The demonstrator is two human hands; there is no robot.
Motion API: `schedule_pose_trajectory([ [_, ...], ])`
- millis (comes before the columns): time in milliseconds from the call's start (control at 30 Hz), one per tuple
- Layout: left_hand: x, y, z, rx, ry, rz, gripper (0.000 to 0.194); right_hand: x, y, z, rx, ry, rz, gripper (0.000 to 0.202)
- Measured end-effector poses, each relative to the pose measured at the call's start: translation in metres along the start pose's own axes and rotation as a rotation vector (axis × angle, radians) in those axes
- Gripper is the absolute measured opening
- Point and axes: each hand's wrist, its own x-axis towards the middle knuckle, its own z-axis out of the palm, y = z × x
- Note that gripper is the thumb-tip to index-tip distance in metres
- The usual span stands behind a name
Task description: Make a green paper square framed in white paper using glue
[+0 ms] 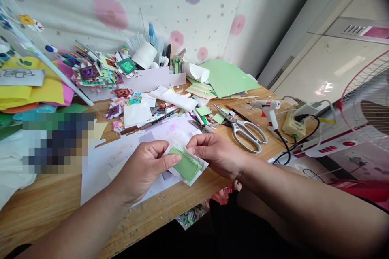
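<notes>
Between my two hands is a small green paper rectangle on a white tissue-like sheet [186, 166], held over the table's front part. A raised line, perhaps glue, runs along the green piece's border. My left hand [152, 162] pinches its left side, thumb on top of the green face. At the upper right, my right hand [214, 151] grips the white edge between thumb and fingers. White paper sheets [106, 166] lie on the table below. Close beyond my right hand rest large scissors [243, 127] with silver handles.
A white glue gun [270, 113] stands at right beside a power strip [294, 119]; cords hang near the table edge. Farther back are green card [227, 77], white tissue pieces [138, 114], pens and a pile of small decorated squares [100, 71]. A fan [370, 97] stands at far right.
</notes>
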Motion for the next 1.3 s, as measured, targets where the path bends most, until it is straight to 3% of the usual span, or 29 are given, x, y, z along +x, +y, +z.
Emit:
schedule_pose_trajectory([
  [167, 0.001, 0.000, 0.000, 0.041, 0.035, 0.008, 0.020, 0.002, 0.000, 0.001, -0.082, 0.044, -0.032, 0.023],
  [467, 0.002, -0.006, 0.000, 0.026, -0.001, -0.073, 0.023, -0.002, -0.011, -0.002, -0.649, 0.021, -0.160, 0.013],
  [633, 0.001, -0.008, 0.001, 0.014, -0.002, -0.098, 0.021, -0.006, -0.007, 0.001, -0.855, 0.103, -0.244, 0.007],
  [900, 0.001, -0.008, 0.002, 0.032, 0.017, -0.091, 0.022, -0.006, 0.000, 0.002, -0.828, 0.185, -0.283, 0.007],
  [1133, 0.001, -0.004, 0.003, -0.023, 0.038, -0.095, 0.019, -0.009, -0.005, -0.006, -0.344, 0.023, -0.004, 0.027],
  [1233, 0.001, -0.003, 0.004, -0.036, 0.046, -0.084, 0.018, -0.010, -0.004, -0.004, -0.379, 0.002, 0.017, 0.027],
  [1300, 0.001, -0.004, 0.004, -0.042, 0.049, -0.079, 0.018, -0.010, -0.002, -0.002, -0.522, 0.027, -0.036, 0.024],
])
